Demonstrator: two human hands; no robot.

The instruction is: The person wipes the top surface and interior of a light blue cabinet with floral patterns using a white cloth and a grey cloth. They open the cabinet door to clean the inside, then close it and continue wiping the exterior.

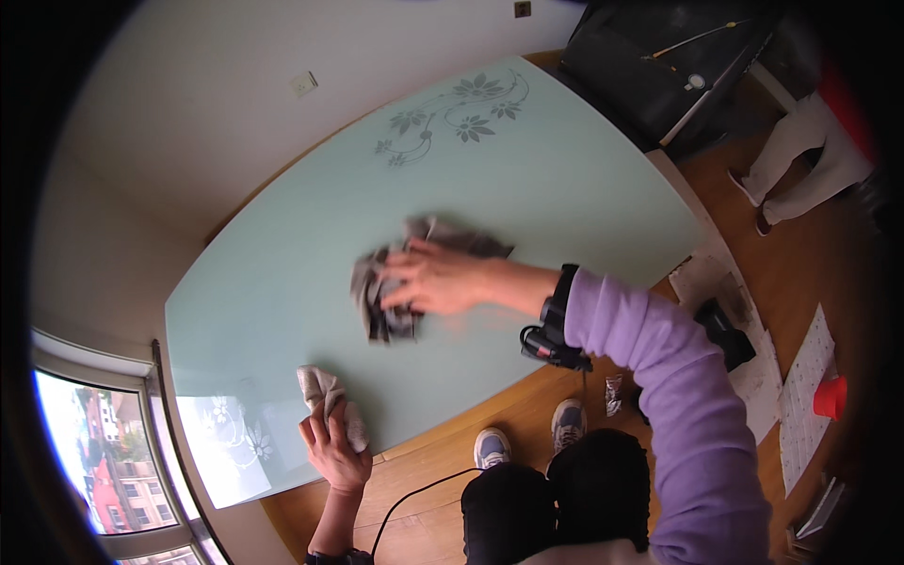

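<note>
A pale green frosted-glass tabletop with etched flower patterns lies before me. Near its middle, my right hand presses a crumpled, dark-patterned cloth against the glass; both are blurred. Its fingers are spread over the cloth, and part of the fabric bunches above them. Towards the near left edge, my left hand grips a folded light-grey cloth that touches the glass. A black strap with a small device sits around my right wrist.
At the left is a window; a white wall borders the far side. A black cabinet-like object stands at the upper right, with a person's legs nearby. A red cup-like object and a black cable are also in view.
</note>
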